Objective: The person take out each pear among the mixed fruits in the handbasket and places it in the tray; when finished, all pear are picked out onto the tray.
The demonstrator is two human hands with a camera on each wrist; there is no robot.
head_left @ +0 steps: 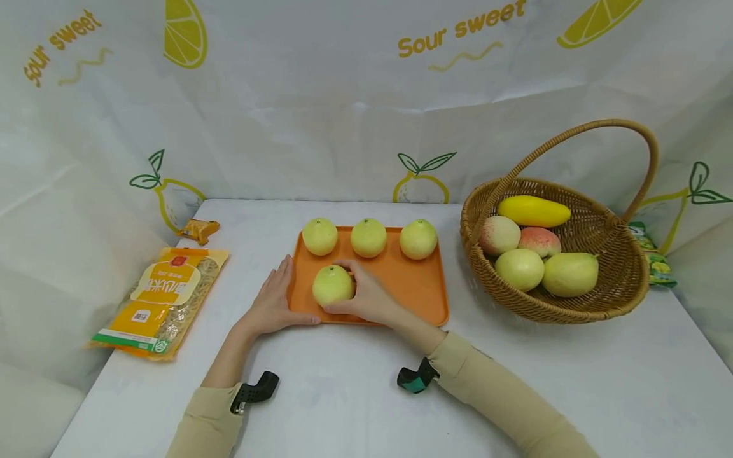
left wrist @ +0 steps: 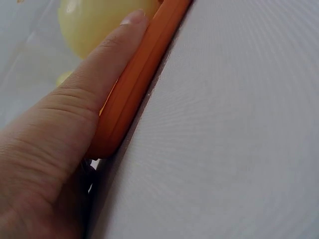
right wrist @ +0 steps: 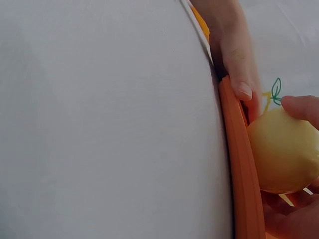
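An orange tray (head_left: 401, 286) lies on the white table. Along its far side stand three round yellow-green fruits, at left (head_left: 319, 236), middle (head_left: 369, 238) and right (head_left: 418, 239). My right hand (head_left: 372, 296) holds a fourth such round yellow-green fruit (head_left: 333, 285) between thumb and fingers, over the tray's front left part; the right wrist view shows this fruit (right wrist: 284, 152) beside the tray rim (right wrist: 239, 164). With fairly straight fingers, my left hand (head_left: 277, 300) rests at the tray's front left corner. Its thumb (left wrist: 99, 69) lies along the front rim in the left wrist view.
A wicker basket (head_left: 621, 280) with a tall handle stands at right, holding a yellow papaya-like fruit (head_left: 534, 211), peaches and yellow-green fruits. At left lie an orange noodle bag (head_left: 166, 292) and a small orange packet (head_left: 198, 230). A green packet (head_left: 655, 257) sits behind the basket.
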